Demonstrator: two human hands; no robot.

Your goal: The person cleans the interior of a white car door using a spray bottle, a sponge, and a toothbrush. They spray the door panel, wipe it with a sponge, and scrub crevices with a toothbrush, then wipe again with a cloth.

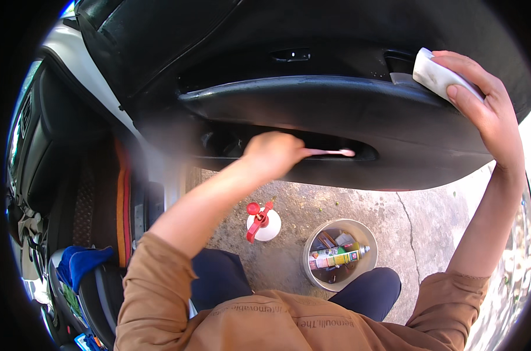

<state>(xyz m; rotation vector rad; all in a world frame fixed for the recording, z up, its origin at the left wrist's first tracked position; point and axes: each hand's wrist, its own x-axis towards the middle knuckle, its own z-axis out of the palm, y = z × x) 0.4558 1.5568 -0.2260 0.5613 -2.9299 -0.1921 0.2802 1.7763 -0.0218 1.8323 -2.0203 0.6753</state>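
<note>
My left hand [274, 151], slightly blurred, grips a pink toothbrush [326, 152]. The brush head is at the right end of the long pocket in the black car door panel [405, 136]. Over at the upper right, my right hand [489, 98] holds a white sponge block [434, 74] with greyish smudges. That block is by the right end of the armrest [291, 83], close to a recess in the panel. A door handle or switch fitting [291, 54] sits above the armrest. Wet-looking shine runs along the armrest edge.
On the concrete ground [283, 267] stand a white pump sprayer [269, 226] with a red head and a pale bucket [373, 237] holding a spray can [335, 256]. A blue cloth [81, 265] drapes over something inside the car, left of me, near a dark seat [88, 206].
</note>
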